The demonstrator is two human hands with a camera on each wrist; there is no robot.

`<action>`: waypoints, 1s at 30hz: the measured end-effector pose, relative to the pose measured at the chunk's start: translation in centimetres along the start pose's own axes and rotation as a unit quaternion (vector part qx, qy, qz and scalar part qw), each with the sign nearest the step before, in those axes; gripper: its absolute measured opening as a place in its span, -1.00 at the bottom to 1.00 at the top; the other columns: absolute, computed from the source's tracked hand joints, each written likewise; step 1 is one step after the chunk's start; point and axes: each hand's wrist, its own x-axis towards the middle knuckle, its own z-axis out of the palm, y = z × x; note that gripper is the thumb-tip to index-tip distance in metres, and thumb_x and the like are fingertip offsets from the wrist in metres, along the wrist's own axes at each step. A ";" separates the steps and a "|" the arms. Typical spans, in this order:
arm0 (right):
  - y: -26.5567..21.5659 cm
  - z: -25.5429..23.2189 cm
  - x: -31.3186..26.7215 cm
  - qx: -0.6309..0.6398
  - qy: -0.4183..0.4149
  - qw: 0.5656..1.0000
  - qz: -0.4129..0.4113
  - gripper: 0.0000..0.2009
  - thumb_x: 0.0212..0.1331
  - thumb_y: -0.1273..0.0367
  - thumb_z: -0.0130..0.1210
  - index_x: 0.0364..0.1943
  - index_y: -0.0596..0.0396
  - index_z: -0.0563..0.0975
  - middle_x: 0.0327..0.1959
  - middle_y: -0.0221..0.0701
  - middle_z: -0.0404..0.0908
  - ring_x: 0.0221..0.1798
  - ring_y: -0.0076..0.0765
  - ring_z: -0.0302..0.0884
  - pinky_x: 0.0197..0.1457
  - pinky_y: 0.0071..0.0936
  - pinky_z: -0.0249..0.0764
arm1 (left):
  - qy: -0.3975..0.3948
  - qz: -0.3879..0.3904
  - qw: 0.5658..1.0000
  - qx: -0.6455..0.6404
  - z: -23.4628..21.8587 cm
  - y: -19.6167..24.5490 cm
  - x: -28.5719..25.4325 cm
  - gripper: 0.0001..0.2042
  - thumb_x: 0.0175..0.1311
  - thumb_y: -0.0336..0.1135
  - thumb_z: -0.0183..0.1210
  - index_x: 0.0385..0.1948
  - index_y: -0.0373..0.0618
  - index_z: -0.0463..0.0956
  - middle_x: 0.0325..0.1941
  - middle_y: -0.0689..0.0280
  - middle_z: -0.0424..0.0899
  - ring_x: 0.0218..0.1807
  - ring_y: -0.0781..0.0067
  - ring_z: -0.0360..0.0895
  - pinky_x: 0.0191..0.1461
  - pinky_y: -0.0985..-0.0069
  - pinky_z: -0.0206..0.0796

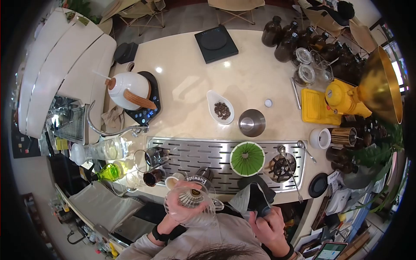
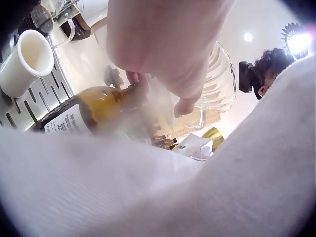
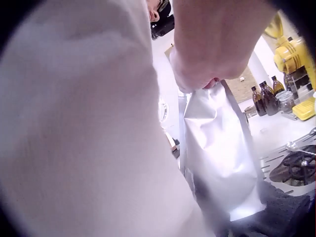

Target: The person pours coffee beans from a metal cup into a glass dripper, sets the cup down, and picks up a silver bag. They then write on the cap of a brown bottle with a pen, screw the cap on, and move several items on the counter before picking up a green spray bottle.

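My left grip (image 1: pixel 175 205) holds a glass (image 1: pixel 194 198), my right grip (image 1: pixel 268 226) pinches a silver bag (image 3: pixel 222 148); likely preparing, I next need both steady.

At seven o'clock in the head view, held up: a dripper (image 1: pixel 190 200). Made of clear glass, rounded in outline, ribbed toward the middle, with "Brewista" lettered near the edge at one o'clock. Carries a clear handle at three o'clock. Shows only partly in the left wrist view, at two o'clock, with slanting ribs and the handle pointing down.

At five o'clock in the head view, near the dripper and about three o'clock from it: a bag (image 3: pixel 222 153). Shines silver in the right wrist view, creased all over, gripped at its narrow top, widening downward, tilted with its lower end toward five o'clock. Looks part grey, part dark from above.
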 end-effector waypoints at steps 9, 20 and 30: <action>0.2 -8.8 8.8 -0.064 -0.081 0.979 0.174 -0.74 -0.05 0.49 0.46 -0.55 0.10 0.49 -0.52 -0.38 0.32 -0.57 -0.19 0.36 -0.53 -0.31 0.32 | 0.001 0.014 1.000 -0.017 0.0 0.0 0.4 -0.50 -0.25 -0.45 0.54 -0.14 -0.17 0.60 -0.17 0.17 0.74 -0.13 0.21 0.68 0.02 0.30 0.49; 8.3 -8.1 17.1 -0.185 0.005 0.981 0.052 -0.78 0.11 0.60 0.31 -0.45 0.28 0.42 0.33 -0.19 0.36 -0.16 -0.18 0.53 -0.13 -0.35 0.48 | -0.014 0.010 1.000 -0.009 -0.5 -0.5 0.2 -0.50 -0.17 -0.28 0.60 -0.14 -0.20 0.62 -0.18 0.17 0.72 -0.18 0.22 0.66 -0.09 0.36 0.53; 14.8 -3.4 13.2 -0.122 0.104 0.981 0.108 -0.77 -0.01 0.57 0.41 -0.41 0.20 0.50 0.52 -0.04 0.16 0.13 -0.05 0.57 0.03 -0.27 0.58 | -0.007 -0.004 1.000 0.006 -0.5 0.2 0.7 -0.55 -0.14 -0.29 0.58 -0.17 -0.20 0.64 -0.19 0.18 0.72 -0.18 0.19 0.64 -0.08 0.35 0.52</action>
